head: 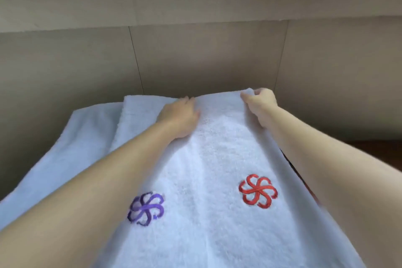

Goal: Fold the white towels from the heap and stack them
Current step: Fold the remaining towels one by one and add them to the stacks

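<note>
Squaring the fold | top towel (pixel 217 159) spread over lower towel (pixel 82 137), reaching its far edge | left hand (pixel 180 115) flat, pressing | right hand (pixel 260 104) pinching far-right corner | I'd match corners before smoothing.

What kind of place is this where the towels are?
Hard to be sure, maybe a hotel or spa linen room. The white towel carries a purple emblem and a red emblem of one design, like a business mark; a second towel lies under it, and a plain beige panelled wall stands behind.
</note>
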The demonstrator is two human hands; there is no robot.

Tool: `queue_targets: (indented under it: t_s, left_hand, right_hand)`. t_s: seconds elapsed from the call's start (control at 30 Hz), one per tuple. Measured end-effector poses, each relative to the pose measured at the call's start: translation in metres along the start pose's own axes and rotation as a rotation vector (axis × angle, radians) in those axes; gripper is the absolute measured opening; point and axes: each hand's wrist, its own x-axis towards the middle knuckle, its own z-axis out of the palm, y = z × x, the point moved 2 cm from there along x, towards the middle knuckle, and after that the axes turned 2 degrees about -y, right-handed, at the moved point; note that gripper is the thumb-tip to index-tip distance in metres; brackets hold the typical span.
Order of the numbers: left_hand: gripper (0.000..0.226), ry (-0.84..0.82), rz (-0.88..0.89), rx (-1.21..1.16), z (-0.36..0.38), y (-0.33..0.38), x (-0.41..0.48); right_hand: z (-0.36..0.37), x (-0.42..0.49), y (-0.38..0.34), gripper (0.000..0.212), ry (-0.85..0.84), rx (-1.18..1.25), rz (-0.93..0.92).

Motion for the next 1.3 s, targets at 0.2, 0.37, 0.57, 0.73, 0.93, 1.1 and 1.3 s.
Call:
queue_targets:
  t_s: [0.2,0.37,0.57,0.73,0.93,1.1,1.3]
  left_hand:
    - [0.052,0.046,-0.015,-0.233,0.012,-0.013,-0.009]
    - [0.05,0.078,-0.061,-0.224,0.004,0.001,-0.021]
    - [0.059,-0.102,-0.494,-0.034,0.007,-0.008,-0.086]
    - [0.063,-0.234,-0.454,0.046,-0.009,-0.008,-0.122]
    - [0.09,-0.503,-0.407,-0.011,-0.025,0.016,-0.203]
    - [0.099,-0.617,-0.52,-0.004,-0.049,0.037,-0.258]
    - [0.084,-0.739,-0.621,0.045,-0.113,0.038,-0.289]
  right_hand:
    - [-0.006,0.007,0.024,0.033,0.131,-0.017,0.202]
    - [0.01,-0.025,-0.004,0.058,0.004,-0.374,-0.033]
    - [0.029,-0.082,0.0,0.064,-0.334,-0.916,-0.342]
    - [0.026,-0.088,-0.016,0.065,-0.397,-0.948,-0.253]
    - [-0.018,-0.19,-0.006,0.072,-0.654,-1.005,-0.146]
    - [-0.062,-0.266,-0.009,0.083,-0.82,-1.075,0.007]
    - [-0.102,-0.269,-0.055,0.075,-1.078,-1.113,0.176]
